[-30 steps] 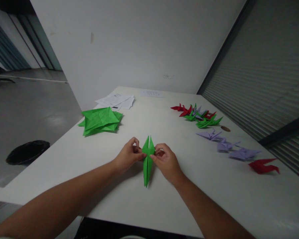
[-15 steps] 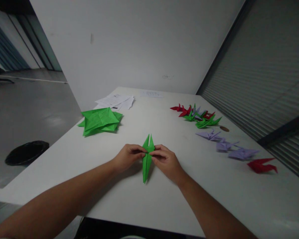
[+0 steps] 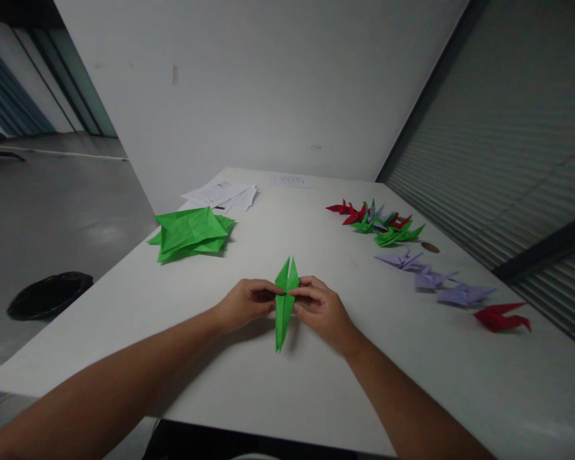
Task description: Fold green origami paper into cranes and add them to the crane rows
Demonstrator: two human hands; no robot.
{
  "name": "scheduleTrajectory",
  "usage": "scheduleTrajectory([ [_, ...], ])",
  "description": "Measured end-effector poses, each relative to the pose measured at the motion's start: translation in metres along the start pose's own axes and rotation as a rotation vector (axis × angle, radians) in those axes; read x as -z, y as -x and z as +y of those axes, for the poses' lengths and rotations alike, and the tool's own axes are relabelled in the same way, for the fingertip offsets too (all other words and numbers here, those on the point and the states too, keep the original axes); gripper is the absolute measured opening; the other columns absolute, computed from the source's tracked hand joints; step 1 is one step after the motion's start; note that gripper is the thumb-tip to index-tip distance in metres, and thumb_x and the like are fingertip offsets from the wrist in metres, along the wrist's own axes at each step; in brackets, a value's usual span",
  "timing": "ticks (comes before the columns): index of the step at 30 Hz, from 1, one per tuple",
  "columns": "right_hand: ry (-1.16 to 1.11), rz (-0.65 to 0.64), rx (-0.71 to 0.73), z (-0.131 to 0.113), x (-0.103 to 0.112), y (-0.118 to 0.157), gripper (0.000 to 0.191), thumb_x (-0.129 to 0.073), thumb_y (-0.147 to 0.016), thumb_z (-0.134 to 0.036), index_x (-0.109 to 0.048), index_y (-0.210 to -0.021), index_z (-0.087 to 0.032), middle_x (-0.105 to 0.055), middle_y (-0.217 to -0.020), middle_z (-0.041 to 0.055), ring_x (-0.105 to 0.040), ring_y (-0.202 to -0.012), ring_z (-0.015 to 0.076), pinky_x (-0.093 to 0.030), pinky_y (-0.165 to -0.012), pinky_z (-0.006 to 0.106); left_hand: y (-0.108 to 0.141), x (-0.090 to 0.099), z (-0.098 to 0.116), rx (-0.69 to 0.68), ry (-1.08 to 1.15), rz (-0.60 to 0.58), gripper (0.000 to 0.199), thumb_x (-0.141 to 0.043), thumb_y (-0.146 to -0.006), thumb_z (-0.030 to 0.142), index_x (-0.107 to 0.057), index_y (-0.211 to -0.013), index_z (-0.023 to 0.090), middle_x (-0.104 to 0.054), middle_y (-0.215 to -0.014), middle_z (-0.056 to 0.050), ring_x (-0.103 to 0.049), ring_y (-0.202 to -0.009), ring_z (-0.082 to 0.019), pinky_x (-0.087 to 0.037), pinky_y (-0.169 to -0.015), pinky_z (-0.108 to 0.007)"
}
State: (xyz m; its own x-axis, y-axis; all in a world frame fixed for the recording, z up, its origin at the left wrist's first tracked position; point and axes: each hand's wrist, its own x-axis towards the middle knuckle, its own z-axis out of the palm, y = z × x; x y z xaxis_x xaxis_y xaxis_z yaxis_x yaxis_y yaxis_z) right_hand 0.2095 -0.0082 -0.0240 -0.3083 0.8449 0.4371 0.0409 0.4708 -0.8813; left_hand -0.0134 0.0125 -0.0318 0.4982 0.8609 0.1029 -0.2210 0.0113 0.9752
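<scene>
Between my two hands is a folded piece of green origami paper [image 3: 282, 318], long and narrow, with two separate points at its far end and a tapering near end. My left hand [image 3: 250, 303] grips its left edge near the middle, thumb and fingers closed on it. On the opposite edge, my right hand [image 3: 322, 308] pinches the same paper at about the same height. The fingers partly cover the paper's middle. The white table [image 3: 239, 390] lies beneath.
Green creased sheets [image 3: 191, 233] lie stacked at the left, with printed papers [image 3: 223, 193] behind. Several paper cranes in red, green and purple [image 3: 388, 223] crowd the right side, a red crane [image 3: 501, 317] nearest. A black-lined bin [image 3: 50, 295] stands on the floor left of the table.
The two far points of the green paper sit closer together now. My fingers have shifted slightly on its edges, and the view has moved a little.
</scene>
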Motion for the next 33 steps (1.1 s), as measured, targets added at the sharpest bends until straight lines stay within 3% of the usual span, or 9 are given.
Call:
scheduleTrajectory([
  [7, -0.02, -0.024, -0.003, -0.0029, 0.0015, 0.0017, 0.03, -0.074, -0.083, -0.012, -0.077, -0.108, -0.027, -0.057, -0.117, 0.0067, -0.067, -0.108, 0.0211, -0.061, -0.098, 0.039, 0.0021, 0.0013, 0.0063, 0.017, 0.025, -0.043, 0.028, -0.085, -0.077, 0.022, -0.076, -0.102, 0.013, -0.079, -0.101, -0.01, -0.075, -0.092, -0.019, -0.057, -0.089, -0.034],
  [24, 0.007, -0.026, 0.019, 0.0022, 0.0046, 0.0015, 0.016, -0.075, -0.091, -0.03, -0.078, -0.107, -0.026, -0.06, -0.114, 0.0083, -0.065, -0.108, 0.0212, -0.061, -0.092, 0.036, 0.0018, 0.0011, 0.0043, -0.009, 0.009, -0.059, 0.026, -0.084, -0.078, 0.024, -0.075, -0.1, 0.014, -0.076, -0.094, -0.006, -0.07, -0.084, -0.015, -0.055, -0.082, -0.03],
  [30, 0.069, -0.015, 0.029, -0.0041, 0.0014, -0.0008, 0.006, -0.074, -0.092, -0.028, -0.078, -0.094, -0.024, -0.067, -0.104, 0.007, -0.067, -0.1, 0.0216, -0.058, -0.087, 0.038, -0.0009, -0.0008, 0.0052, -0.149, -0.171, 0.003, 0.019, -0.085, -0.078, 0.028, -0.074, -0.084, 0.013, -0.071, -0.092, -0.007, -0.067, -0.083, -0.017, -0.054, -0.077, -0.032],
  [33, 0.05, 0.017, -0.042, -0.0019, -0.0036, 0.0006, 0.006, -0.075, -0.09, -0.028, -0.073, -0.091, -0.023, -0.069, -0.096, 0.0053, -0.068, -0.093, 0.0208, -0.057, -0.084, 0.037, -0.0011, -0.0005, 0.0045, -0.132, -0.166, 0.035, 0.022, -0.084, -0.078, 0.031, -0.071, -0.081, 0.013, -0.07, -0.084, -0.005, -0.065, -0.078, -0.016, -0.052, -0.073, -0.031],
])
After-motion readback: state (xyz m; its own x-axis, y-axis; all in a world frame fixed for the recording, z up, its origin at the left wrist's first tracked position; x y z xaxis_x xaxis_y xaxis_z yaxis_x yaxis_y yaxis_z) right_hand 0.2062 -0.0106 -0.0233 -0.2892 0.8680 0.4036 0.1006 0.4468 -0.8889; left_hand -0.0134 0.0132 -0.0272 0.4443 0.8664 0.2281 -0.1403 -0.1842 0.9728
